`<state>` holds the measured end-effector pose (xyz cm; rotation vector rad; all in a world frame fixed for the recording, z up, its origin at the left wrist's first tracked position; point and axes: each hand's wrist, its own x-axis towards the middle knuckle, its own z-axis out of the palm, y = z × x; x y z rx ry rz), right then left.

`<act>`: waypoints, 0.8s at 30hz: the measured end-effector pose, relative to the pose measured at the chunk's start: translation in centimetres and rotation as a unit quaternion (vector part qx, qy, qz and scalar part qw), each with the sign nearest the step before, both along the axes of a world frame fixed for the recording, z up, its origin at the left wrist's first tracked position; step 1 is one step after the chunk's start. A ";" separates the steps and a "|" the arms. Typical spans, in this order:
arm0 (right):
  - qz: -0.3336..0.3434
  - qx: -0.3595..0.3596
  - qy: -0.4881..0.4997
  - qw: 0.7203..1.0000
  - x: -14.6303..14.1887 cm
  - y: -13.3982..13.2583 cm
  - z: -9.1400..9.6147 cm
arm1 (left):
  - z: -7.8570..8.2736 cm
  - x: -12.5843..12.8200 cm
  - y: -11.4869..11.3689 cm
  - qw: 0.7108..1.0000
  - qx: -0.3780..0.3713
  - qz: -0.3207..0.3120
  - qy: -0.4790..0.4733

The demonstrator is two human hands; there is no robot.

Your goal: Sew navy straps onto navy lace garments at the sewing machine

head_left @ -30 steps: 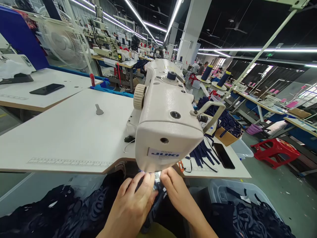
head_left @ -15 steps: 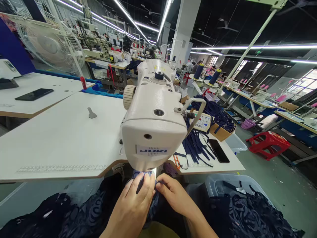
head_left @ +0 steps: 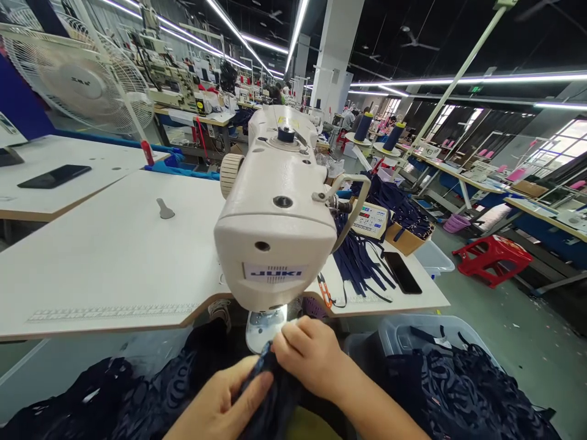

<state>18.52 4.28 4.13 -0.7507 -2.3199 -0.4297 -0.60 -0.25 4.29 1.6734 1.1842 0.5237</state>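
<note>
A piece of dark navy fabric (head_left: pixel 271 400) hangs between my two hands, just in front of the sewing machine (head_left: pixel 277 244). My left hand (head_left: pixel 224 394) pinches its edge between thumb and fingers. Higher and to the right, my right hand (head_left: pixel 308 353) is closed on the upper end of the same edge, the fingers curled over it. Beyond the hands the lit metal sewing bed (head_left: pixel 262 332) shows, with the fabric apart from the needle area. The needle itself is hidden under the machine head.
Orange thread snips (head_left: pixel 324 291), navy strips (head_left: pixel 360 263) and a phone (head_left: pixel 402 272) lie on the table right of the machine. A clear bin (head_left: pixel 389 336) of navy garments stands at lower right; more navy garments (head_left: pixel 92 397) lie at lower left. A metal piece (head_left: pixel 165 209) rests on the left tabletop.
The fabric has come out from under the machine head toward me, uncovering the sewing bed. My left hand has moved down and left and turned; my right hand has closed over the edge.
</note>
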 end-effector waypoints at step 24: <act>-0.178 -0.458 0.306 0.815 -2.0 3.8 -1.6 | -1.3 2.6 1.7 0.772 0.552 0.161 0.272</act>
